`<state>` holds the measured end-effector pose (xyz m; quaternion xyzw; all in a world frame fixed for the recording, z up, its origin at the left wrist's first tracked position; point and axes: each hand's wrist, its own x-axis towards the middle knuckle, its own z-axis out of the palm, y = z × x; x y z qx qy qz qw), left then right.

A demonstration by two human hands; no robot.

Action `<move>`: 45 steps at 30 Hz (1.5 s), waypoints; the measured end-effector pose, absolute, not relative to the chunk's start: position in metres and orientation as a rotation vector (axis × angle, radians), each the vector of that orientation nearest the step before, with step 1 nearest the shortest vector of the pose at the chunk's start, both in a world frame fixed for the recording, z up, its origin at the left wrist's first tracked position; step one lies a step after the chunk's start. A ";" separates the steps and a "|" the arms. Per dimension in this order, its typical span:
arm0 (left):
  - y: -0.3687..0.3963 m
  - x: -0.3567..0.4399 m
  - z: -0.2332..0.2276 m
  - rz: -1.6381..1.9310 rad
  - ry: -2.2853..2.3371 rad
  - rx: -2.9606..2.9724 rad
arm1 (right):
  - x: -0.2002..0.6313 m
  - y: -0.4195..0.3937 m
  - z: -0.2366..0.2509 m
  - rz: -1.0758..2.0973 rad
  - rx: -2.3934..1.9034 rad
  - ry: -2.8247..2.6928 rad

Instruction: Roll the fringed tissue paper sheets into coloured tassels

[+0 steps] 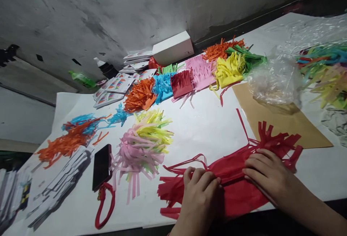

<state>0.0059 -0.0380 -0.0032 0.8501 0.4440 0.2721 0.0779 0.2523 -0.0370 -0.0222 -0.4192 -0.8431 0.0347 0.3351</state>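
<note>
A sheet of red tissue paper (pixel 238 196) with fringed ends lies at the table's near edge, partly folded into a band across its middle. My left hand (pixel 199 192) has its fingers curled over the band's left part, gripping it. Farther right, my right hand (pixel 267 172) is closed on the same band, fingers bent over it and thumb low along the paper. Cut fringe spreads beyond both hands, and thin loose red strips trail above the band. The undersides of my fingers are hidden.
A phone (pixel 101 167) with a red strap and pink and yellow tassels (pixel 141 145) lie left of the paper. Fringed paper bundles (pixel 184 82) line the back, near a white box (pixel 173 47). A brown envelope (pixel 284 120) and clear plastic (pixel 276 76) are at right.
</note>
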 end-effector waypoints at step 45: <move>-0.033 0.021 0.005 0.562 1.475 2.468 | 0.231 -0.050 -0.019 0.211 -1.298 -2.004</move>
